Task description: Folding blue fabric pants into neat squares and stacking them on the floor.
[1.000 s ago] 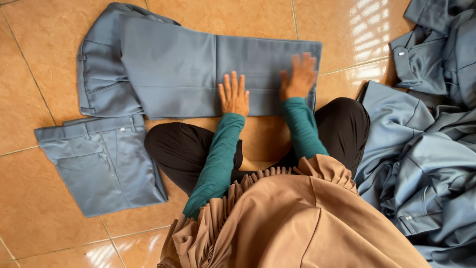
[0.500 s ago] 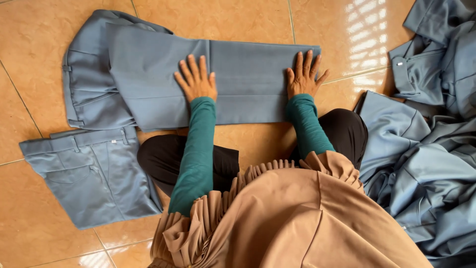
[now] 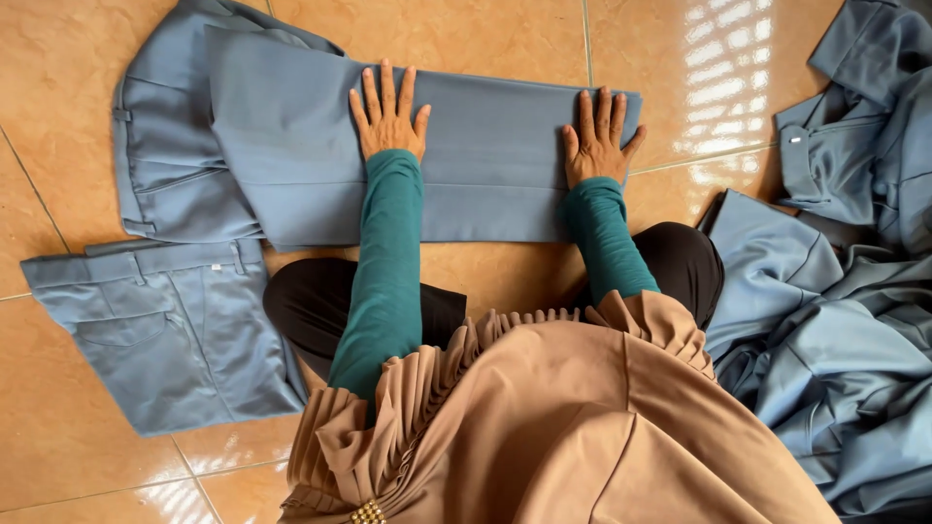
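Blue-grey trousers (image 3: 291, 146) lie folded on the floor (image 3: 58, 78); left hand (image 3: 390, 116) and right hand (image 3: 597, 141), at three o'clock, press flat, fingers spread.

Bright daylight, sharp, glare on tiles (image 3: 738, 68)

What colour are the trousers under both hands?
Plain grey-blue trousers, no pattern, seen clearest in the head view.

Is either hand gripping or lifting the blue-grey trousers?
No, the left hand and right hand both lie flat, fingers spread, on the trousers.
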